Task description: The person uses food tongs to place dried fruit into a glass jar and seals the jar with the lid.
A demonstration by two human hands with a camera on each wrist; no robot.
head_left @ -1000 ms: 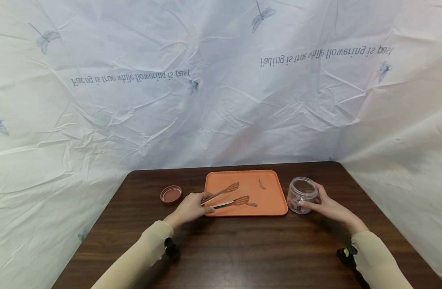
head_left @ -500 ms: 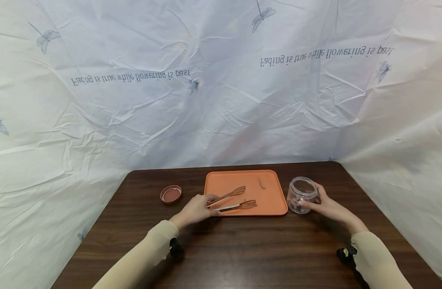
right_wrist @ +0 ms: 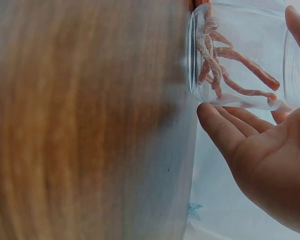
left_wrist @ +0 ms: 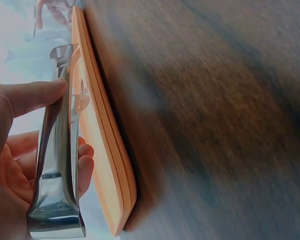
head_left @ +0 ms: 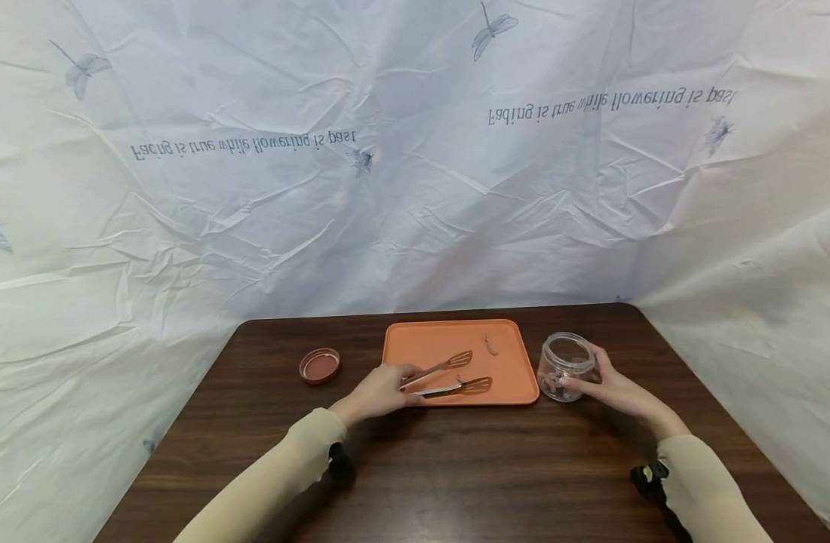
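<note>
1. My left hand grips the tongs, thumb on one arm and fingers curled around the other, with the joined end near my wrist.
2. My right hand is spread around the jar, thumb on one side and fingers on the other, holding it.
3. The tongs reach over the near left part of the orange tray. Their arms stand apart, the two slotted ends pointing right; I can't tell whether those ends touch the tray.
4. A thin strip lies on the tray towards its far right, well apart from the tongs. Another small piece seems to show by the nearer slotted end, but it's partly covered and I can't say if they touch.
5. The jar is clear, uncovered and upright on the desk, just beside the tray's right edge. Several reddish-brown sticks lie tangled near its bottom.
6. A reddish lid lies on the desk, left of the tray.
7. My pale sleeves end at the wrists, and a white sheet with dragonflies and upside-down lettering hangs behind the desk.
</note>
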